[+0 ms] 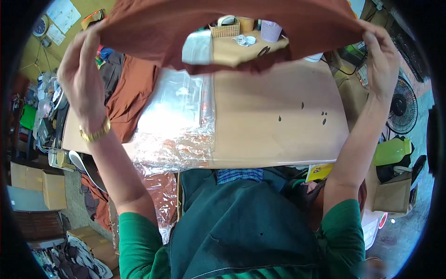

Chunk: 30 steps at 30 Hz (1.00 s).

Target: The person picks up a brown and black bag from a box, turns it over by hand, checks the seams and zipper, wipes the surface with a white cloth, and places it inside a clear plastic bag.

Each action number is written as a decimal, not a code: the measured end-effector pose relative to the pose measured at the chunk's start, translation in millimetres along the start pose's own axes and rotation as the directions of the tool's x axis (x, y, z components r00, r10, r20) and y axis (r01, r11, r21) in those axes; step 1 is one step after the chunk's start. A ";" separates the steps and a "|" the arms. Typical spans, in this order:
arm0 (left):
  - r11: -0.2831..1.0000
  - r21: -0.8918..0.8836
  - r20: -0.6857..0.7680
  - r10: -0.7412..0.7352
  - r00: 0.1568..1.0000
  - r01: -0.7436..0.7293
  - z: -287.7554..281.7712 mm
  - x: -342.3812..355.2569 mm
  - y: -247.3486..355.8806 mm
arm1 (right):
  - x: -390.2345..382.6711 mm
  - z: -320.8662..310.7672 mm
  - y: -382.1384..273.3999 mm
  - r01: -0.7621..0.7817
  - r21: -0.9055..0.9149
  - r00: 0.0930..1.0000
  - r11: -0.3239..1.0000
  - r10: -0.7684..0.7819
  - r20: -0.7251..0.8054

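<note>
A rust-brown piece of cloth (144, 35), which looks like a garment, is stretched up in the air between my hands, above the far part of the table. My left hand (86, 76) pinches its left end, and a gold band circles that wrist. At the opposite end my right hand (382, 63) grips the cloth between thumb and fingers. Through a gap in the middle of the cloth the back of the table shows. The cloth's upper part runs out of view.
Clear plastic bags (174, 111) cover the table's left middle, beside more rust-brown cloth (134, 93). A woven basket (225, 29) and a lilac bin (271, 30) stand at the back of the tan table (278, 139). A black fan (403, 106) is at the right.
</note>
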<state>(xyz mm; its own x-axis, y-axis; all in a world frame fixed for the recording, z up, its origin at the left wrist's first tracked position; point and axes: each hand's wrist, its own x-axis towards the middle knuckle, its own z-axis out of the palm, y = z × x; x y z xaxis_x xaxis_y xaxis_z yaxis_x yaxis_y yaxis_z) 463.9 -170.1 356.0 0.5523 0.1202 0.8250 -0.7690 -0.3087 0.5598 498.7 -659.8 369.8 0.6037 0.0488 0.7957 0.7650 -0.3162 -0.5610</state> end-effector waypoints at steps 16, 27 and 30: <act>0.827 0.552 0.341 -0.342 0.876 0.108 5.7 -210.8 -28.9 | -230.1 66.1 48.2 -0.398 -0.353 0.910 0.847 0.412 -0.037; 0.810 0.252 0.102 -0.567 0.817 0.530 28.1 -214.4 -63.1 | -215.7 90.7 89.1 -0.610 -0.108 0.790 0.785 0.614 -0.001; 0.792 0.299 0.010 -0.560 0.828 0.532 41.9 -217.4 -58.0 | -206.2 114.1 69.8 -0.547 -0.281 0.833 0.789 0.547 -0.086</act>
<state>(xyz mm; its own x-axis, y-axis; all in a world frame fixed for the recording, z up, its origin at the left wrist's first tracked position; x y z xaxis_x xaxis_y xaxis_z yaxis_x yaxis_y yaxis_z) 401.9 -217.9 141.0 0.8912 0.2635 0.3692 -0.2189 -0.4631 0.8588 453.2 -583.8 140.6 0.9020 -0.2133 0.3754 0.2105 -0.5418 -0.8137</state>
